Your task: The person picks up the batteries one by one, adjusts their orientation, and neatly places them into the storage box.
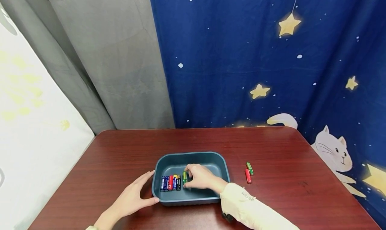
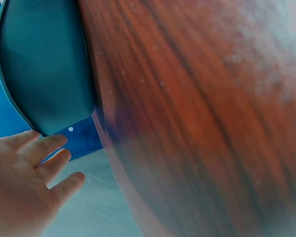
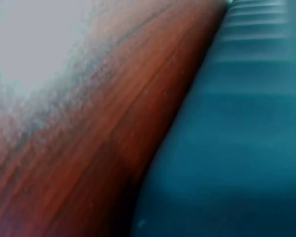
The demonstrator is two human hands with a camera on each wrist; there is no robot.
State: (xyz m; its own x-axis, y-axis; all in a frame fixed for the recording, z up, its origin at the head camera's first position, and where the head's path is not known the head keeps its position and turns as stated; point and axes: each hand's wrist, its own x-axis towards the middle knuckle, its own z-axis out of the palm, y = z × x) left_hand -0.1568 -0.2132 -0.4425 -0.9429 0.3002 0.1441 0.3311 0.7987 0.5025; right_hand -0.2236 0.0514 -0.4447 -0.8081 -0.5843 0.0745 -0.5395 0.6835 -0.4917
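Note:
A teal plastic bin [image 1: 193, 201] sits on the table, and my right hand [image 1: 201, 177] reaches down inside it. Thumb and fingers there pinch a green battery [image 1: 185, 177], upright in line with a row of batteries [image 1: 170, 182] in blue, red, yellow-blue and black. A small gap separates the green one from the row. My left hand [image 1: 130, 196] is spread along the bin's left side, fingertips and thumb at the rim. In the left wrist view, the left hand's fingers [image 2: 53, 144] lie fairly straight near the bin wall [image 2: 47, 64]. The right wrist view shows only the bin's outside wall [image 3: 237, 138] and table.
To the right of the bin, a green battery [image 1: 250, 168] and a red battery [image 1: 248, 176] lie close together on the dark red wooden table [image 1: 126, 149]. Behind the table hang a grey curtain [image 1: 120, 72] and a blue star-patterned curtain [image 1: 223, 56].

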